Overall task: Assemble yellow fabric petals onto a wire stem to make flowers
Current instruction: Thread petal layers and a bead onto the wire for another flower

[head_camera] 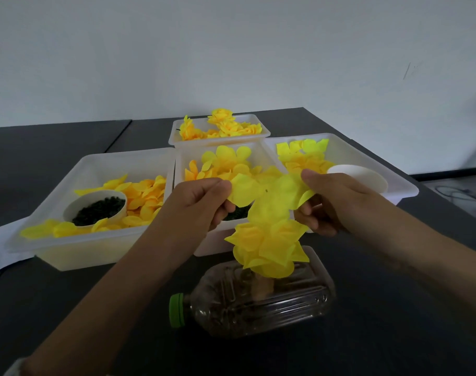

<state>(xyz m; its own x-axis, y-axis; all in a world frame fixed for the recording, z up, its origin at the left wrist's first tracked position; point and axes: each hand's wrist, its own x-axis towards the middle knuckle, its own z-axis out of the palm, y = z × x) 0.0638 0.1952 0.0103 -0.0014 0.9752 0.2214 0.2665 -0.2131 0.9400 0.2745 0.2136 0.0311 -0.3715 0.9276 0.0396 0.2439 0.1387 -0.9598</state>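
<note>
Now, both hands: raised over the dark table [68, 294], each pinching one side of the same petal piece.
Left hand [201, 202]: thumb and curled fingers are closed on the left lobe of the yellow petal piece [266, 196].
Right hand [331, 202]: thumb on top and fingers under, closed on the right lobe.
Petal piece: spread flat between the hands, with a small hole near its middle.
Stacked petals [269, 248]: just below the hands, above a clear bottle [258, 302] lying on its side.
Wire stem: I cannot tell, it is hidden.
White trays [90, 251]: behind the hands, holding loose yellow petals.
</note>
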